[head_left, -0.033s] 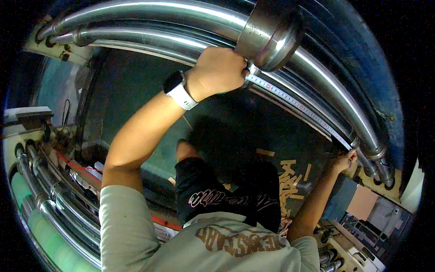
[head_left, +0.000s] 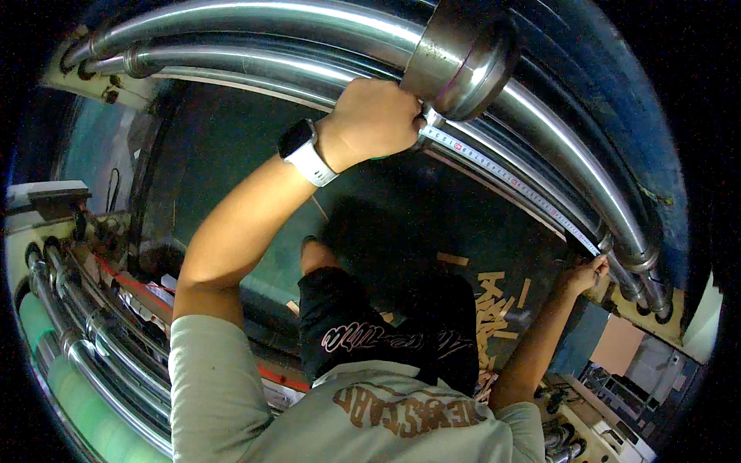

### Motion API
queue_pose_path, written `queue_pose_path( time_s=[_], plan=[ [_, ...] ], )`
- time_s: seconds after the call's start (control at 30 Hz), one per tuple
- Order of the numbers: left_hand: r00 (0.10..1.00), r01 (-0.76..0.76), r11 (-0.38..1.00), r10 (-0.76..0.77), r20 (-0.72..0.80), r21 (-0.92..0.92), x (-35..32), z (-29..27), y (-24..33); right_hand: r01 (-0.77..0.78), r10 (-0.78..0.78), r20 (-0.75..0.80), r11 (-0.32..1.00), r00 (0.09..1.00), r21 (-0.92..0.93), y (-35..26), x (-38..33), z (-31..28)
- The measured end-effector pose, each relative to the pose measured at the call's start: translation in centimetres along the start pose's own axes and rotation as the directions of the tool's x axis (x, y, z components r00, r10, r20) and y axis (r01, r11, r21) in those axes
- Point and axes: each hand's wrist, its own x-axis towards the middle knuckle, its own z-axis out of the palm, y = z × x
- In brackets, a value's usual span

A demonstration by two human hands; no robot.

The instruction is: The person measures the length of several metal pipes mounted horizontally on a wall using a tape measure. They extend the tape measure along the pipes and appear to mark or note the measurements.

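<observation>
My left hand is a closed fist on a tape measure, just under a thick metal collar. The tape's case is mostly hidden in the fist; a bit of green shows below it. A white blade with printed marks stretches from the fist down to the right, alongside a steel shaft. At the blade's far end, my right hand pinches the tape near the shaft's right-hand mount. A watch with a white strap sits on my left wrist.
Several polished bars cross the top of the view. Scraps of wood or cardboard lie on the dark floor by my legs. At lower left stand more metal rollers and a green roller; machine parts stand at lower right.
</observation>
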Motion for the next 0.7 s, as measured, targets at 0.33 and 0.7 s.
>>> queue_pose_path(
  time_s=[0.33, 0.7],
  plan=[
    [1.0, 0.001, 1.0, 0.0, -0.014, 0.014, 0.0, -0.2, 0.2, -0.028, 0.028, -0.005, 0.997, 1.0, 0.068, 0.9, 0.6, -0.8],
    [0.994, 0.081, 0.997, -0.08, 0.077, -0.018, 0.2, -1.5, 2.2, -0.078, 0.041, -0.262, 0.988, 0.964, -0.132, 4.8, -0.9, -2.7]
  ],
)
